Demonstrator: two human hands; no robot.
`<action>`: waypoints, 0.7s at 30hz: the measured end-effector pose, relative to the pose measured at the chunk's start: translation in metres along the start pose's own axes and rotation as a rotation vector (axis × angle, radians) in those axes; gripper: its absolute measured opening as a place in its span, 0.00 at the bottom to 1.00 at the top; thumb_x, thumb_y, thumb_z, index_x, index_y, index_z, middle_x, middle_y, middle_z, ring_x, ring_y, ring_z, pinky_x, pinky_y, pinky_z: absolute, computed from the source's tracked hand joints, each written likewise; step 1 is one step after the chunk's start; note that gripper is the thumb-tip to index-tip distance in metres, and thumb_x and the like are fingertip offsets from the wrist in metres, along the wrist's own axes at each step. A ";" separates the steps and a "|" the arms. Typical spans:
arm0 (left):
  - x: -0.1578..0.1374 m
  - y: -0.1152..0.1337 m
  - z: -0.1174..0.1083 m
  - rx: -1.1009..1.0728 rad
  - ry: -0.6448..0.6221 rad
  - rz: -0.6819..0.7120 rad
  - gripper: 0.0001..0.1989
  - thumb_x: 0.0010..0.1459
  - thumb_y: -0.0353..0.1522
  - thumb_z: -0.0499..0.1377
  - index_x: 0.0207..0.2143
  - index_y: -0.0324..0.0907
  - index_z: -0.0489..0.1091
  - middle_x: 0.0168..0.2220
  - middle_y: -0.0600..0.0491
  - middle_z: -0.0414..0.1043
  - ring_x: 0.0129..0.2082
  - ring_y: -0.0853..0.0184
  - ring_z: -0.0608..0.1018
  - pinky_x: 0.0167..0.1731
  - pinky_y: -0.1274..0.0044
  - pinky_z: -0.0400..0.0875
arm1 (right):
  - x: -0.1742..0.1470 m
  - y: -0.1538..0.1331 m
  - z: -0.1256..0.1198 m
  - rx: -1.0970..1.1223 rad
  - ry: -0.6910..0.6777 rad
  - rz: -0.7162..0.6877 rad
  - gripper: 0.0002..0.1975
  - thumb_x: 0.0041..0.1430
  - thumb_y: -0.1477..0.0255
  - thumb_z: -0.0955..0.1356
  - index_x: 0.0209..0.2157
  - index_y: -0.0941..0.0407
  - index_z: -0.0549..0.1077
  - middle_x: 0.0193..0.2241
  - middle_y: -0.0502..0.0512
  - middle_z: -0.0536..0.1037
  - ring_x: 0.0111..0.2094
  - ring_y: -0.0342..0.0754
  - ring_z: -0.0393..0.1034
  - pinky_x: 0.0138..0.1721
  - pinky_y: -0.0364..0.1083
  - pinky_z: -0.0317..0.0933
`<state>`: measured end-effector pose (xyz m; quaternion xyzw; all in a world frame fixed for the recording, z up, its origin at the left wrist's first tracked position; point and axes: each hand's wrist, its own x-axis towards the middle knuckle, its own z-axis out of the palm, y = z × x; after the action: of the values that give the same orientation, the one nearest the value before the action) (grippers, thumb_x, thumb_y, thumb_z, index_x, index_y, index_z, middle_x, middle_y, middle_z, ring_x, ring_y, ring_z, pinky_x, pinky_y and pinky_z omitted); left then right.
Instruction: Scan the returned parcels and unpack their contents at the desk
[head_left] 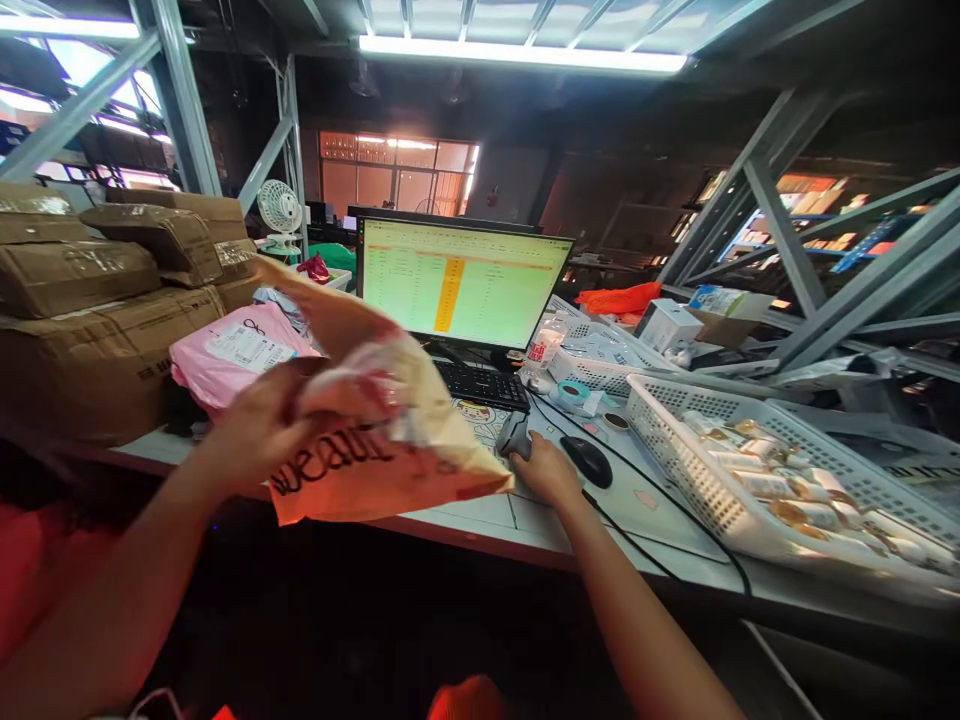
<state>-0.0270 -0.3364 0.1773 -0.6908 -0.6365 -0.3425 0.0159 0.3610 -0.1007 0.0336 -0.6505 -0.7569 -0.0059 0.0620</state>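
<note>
Gripping a pale plastic package (pixel 442 455) by its upper left side, the left hand (pixel 259 425) has its fingers bunched into the film, likely because the soft bag gives no firm edge; the package sits in front of the keyboard (pixel 480 388), over the table's near edge, dark lettering facing the wearer. Right hand (pixel 546 468) is low beside the black mouse (pixel 587 462), fingers closed around a grey device (pixel 514 436), probably a scanner; can't tell if it's lifted. Holding the package left probably leaves the right hand room to work. Monitor (pixel 465 280) stands behind the keyboard, showing a spreadsheet, presumably placed for easy reading. Pink parcel (pixel 240 350) lies left, label up, next to stacked cardboard boxes (pixel 112 335). White basket (pixel 679 475) of small rolls is at right, seemingly within arm's reach. Table (pixel 469 520) is light-topped, with a mat (pixel 660 515) under the mouse. Room is dim: metal posts (pixel 187 110), bright ceiling light (pixel 525 53), white fan (pixel 280 207), lit window (pixel 397 172) at back.
</note>
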 end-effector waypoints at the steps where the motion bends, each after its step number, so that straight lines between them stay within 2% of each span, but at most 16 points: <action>1: 0.011 0.002 0.023 0.034 -0.114 0.047 0.29 0.66 0.49 0.58 0.61 0.41 0.69 0.55 0.44 0.76 0.51 0.55 0.78 0.52 0.66 0.72 | 0.001 -0.001 0.000 -0.003 -0.007 0.006 0.31 0.68 0.64 0.65 0.65 0.68 0.61 0.56 0.73 0.75 0.56 0.62 0.72 0.52 0.52 0.63; 3: 0.029 -0.005 0.078 0.153 -0.359 0.077 0.31 0.66 0.49 0.57 0.63 0.40 0.68 0.60 0.41 0.73 0.58 0.50 0.75 0.58 0.62 0.67 | 0.003 -0.002 0.001 -0.011 -0.024 0.017 0.30 0.68 0.64 0.65 0.64 0.67 0.62 0.54 0.72 0.75 0.55 0.63 0.72 0.50 0.52 0.64; 4: 0.034 -0.012 0.106 0.225 -0.466 0.046 0.34 0.66 0.49 0.57 0.66 0.40 0.65 0.64 0.39 0.69 0.62 0.47 0.72 0.62 0.59 0.63 | 0.003 -0.002 0.002 -0.017 -0.035 0.019 0.29 0.68 0.64 0.65 0.63 0.66 0.63 0.53 0.71 0.76 0.54 0.63 0.72 0.50 0.52 0.64; 6: 0.035 -0.029 0.152 0.299 -0.555 -0.009 0.41 0.66 0.55 0.54 0.73 0.42 0.55 0.72 0.38 0.54 0.69 0.43 0.62 0.66 0.53 0.54 | 0.002 -0.002 0.004 -0.031 -0.055 0.017 0.27 0.67 0.63 0.65 0.61 0.65 0.65 0.53 0.71 0.76 0.54 0.64 0.72 0.49 0.53 0.64; 8: 0.029 -0.039 0.172 0.324 -0.594 -0.041 0.46 0.65 0.59 0.51 0.75 0.44 0.48 0.75 0.38 0.45 0.72 0.40 0.54 0.68 0.50 0.48 | 0.001 -0.002 0.005 -0.043 -0.065 0.017 0.27 0.67 0.64 0.65 0.61 0.65 0.64 0.54 0.72 0.75 0.54 0.64 0.72 0.50 0.53 0.65; 10: 0.019 -0.033 0.169 0.355 -0.538 -0.023 0.46 0.64 0.58 0.52 0.75 0.43 0.50 0.76 0.40 0.42 0.74 0.39 0.49 0.69 0.48 0.42 | 0.000 -0.002 0.005 -0.052 -0.060 0.022 0.27 0.67 0.64 0.65 0.62 0.66 0.64 0.54 0.72 0.75 0.55 0.64 0.72 0.50 0.53 0.65; 13: -0.012 -0.004 0.149 0.375 -0.345 0.107 0.43 0.64 0.53 0.57 0.74 0.40 0.54 0.76 0.42 0.41 0.75 0.43 0.45 0.71 0.52 0.39 | -0.002 -0.005 0.003 -0.064 -0.059 0.028 0.27 0.68 0.65 0.64 0.62 0.65 0.63 0.54 0.72 0.75 0.55 0.64 0.72 0.50 0.53 0.65; 14: -0.026 0.006 0.144 0.345 -0.338 0.156 0.45 0.62 0.53 0.60 0.74 0.41 0.53 0.76 0.43 0.43 0.75 0.44 0.46 0.71 0.53 0.43 | -0.003 -0.006 0.002 -0.072 -0.062 0.029 0.26 0.68 0.65 0.64 0.62 0.65 0.64 0.54 0.72 0.75 0.54 0.64 0.72 0.50 0.53 0.65; 16: -0.051 0.017 0.138 0.312 -0.435 0.200 0.50 0.55 0.49 0.68 0.74 0.46 0.52 0.75 0.45 0.47 0.74 0.39 0.49 0.69 0.47 0.47 | -0.004 -0.010 0.001 -0.089 -0.068 0.033 0.24 0.68 0.65 0.63 0.60 0.65 0.65 0.53 0.72 0.75 0.54 0.64 0.72 0.49 0.53 0.66; 18: -0.062 0.013 0.130 0.320 -0.500 0.115 0.44 0.56 0.36 0.68 0.72 0.47 0.57 0.73 0.44 0.52 0.72 0.38 0.53 0.68 0.45 0.49 | -0.006 -0.013 0.000 -0.096 -0.072 0.045 0.22 0.68 0.66 0.63 0.58 0.65 0.66 0.52 0.73 0.75 0.53 0.64 0.72 0.49 0.53 0.66; 20: -0.053 -0.006 0.111 0.242 -0.494 -0.021 0.33 0.60 0.27 0.61 0.68 0.42 0.65 0.70 0.42 0.61 0.70 0.44 0.62 0.68 0.51 0.55 | -0.008 -0.015 -0.001 -0.089 -0.074 0.051 0.22 0.68 0.66 0.62 0.57 0.65 0.67 0.52 0.74 0.75 0.53 0.64 0.72 0.49 0.54 0.66; 21: -0.042 -0.018 0.095 0.139 -0.471 -0.088 0.29 0.62 0.27 0.57 0.66 0.40 0.68 0.67 0.41 0.66 0.67 0.48 0.67 0.67 0.56 0.60 | -0.009 -0.014 -0.004 -0.082 -0.072 0.052 0.22 0.68 0.66 0.62 0.57 0.66 0.67 0.52 0.75 0.74 0.53 0.64 0.72 0.49 0.54 0.65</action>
<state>0.0020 -0.3258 0.0764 -0.7206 -0.6741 -0.1278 -0.1000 0.3485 -0.1121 0.0375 -0.6718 -0.7406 -0.0122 0.0082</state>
